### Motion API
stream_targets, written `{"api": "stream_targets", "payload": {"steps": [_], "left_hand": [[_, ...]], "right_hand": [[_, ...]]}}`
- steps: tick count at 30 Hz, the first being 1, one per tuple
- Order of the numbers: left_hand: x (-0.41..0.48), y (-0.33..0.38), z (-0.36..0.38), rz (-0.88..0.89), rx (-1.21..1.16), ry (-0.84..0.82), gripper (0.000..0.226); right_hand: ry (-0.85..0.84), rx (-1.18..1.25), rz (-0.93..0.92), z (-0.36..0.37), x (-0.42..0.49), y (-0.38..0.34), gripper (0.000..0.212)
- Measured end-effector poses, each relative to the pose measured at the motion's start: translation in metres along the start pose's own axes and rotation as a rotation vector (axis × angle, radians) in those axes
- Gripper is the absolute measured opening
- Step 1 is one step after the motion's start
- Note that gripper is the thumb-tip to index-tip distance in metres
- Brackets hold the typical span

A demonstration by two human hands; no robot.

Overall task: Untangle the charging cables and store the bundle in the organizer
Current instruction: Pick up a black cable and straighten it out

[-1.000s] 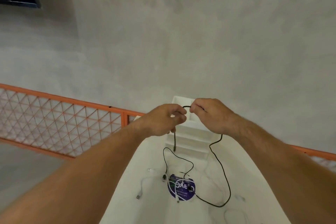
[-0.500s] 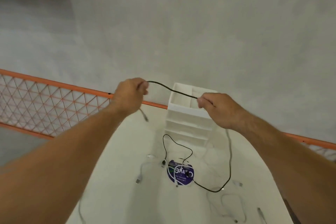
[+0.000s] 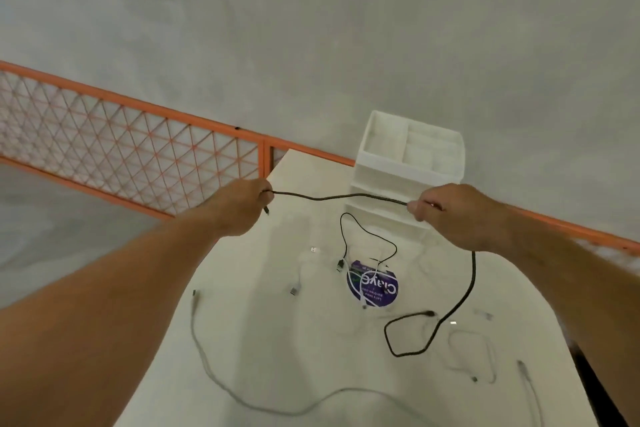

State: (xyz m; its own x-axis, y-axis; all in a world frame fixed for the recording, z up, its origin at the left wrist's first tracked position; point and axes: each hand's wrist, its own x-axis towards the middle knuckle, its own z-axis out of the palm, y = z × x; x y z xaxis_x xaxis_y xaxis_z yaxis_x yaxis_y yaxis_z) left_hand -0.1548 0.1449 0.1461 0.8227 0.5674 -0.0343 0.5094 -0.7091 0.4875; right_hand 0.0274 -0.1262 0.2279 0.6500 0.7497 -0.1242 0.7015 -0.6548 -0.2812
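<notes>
A person's left hand [image 3: 239, 208] and right hand [image 3: 450, 215] pinch a black cable [image 3: 332, 198] in curled fingers, its span strung between them above the tabletop [image 3: 277, 340], the white organizer [image 3: 408, 163] just beyond the fingers.

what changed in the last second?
The left hand and right hand pulled apart sideways, stretching a span of the black cable between them. Both still pinch it. The organizer and the loose cables stayed put.
</notes>
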Motion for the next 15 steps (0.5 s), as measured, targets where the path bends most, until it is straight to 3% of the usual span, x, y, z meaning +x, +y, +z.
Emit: {"api": "stream_targets", "payload": {"steps": [8,15], "left_hand": [[-0.046,-0.053,0.071,-0.054,0.169,-0.316,0.03],[-0.083,-0.075,0.118,-0.074,0.227,-0.619,0.04]], "right_hand": [[-0.307,0.004,0.036,0.062,-0.004,-0.011,0.033],[-0.495,-0.185,0.06,0.098,-0.003,-0.018,0.03]]}}
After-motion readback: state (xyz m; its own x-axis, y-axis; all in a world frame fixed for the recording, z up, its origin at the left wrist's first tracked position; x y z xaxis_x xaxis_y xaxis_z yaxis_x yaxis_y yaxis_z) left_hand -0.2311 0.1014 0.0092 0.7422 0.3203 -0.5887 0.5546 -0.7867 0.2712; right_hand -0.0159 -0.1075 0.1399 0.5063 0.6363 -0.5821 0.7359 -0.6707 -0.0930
